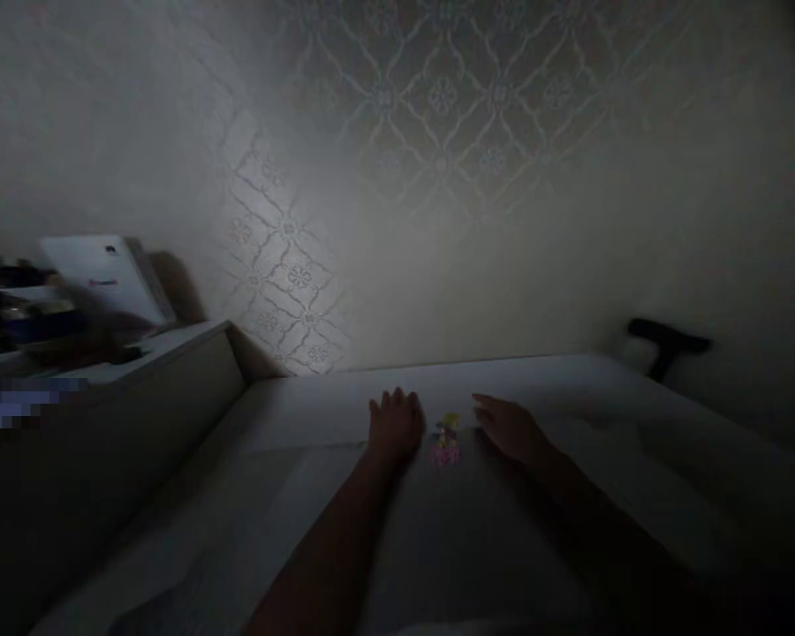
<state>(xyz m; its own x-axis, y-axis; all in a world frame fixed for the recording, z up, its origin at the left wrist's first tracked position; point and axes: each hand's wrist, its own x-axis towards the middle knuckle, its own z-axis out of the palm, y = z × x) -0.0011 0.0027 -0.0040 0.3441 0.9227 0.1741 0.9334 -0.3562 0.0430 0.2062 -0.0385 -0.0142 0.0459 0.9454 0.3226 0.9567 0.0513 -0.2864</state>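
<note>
The scene is dim and blurred. Both my arms reach forward over a pale table (570, 389). My left hand (396, 426) rests on the table with its fingers curled down, holding nothing I can make out. My right hand (507, 426) lies flat with its fingers stretched towards the left. Between the two hands sits a small pile of coloured bits (446, 439), yellow on top and pink below. Neither hand touches the pile; each is a short gap away from it.
A lower cabinet (172, 353) stands at the left with a white box (109, 278) and dark clutter (13, 318) on top. A patterned wall (437, 132) rises behind the table. A dark handle-like object (666, 340) sticks out at the table's far right corner.
</note>
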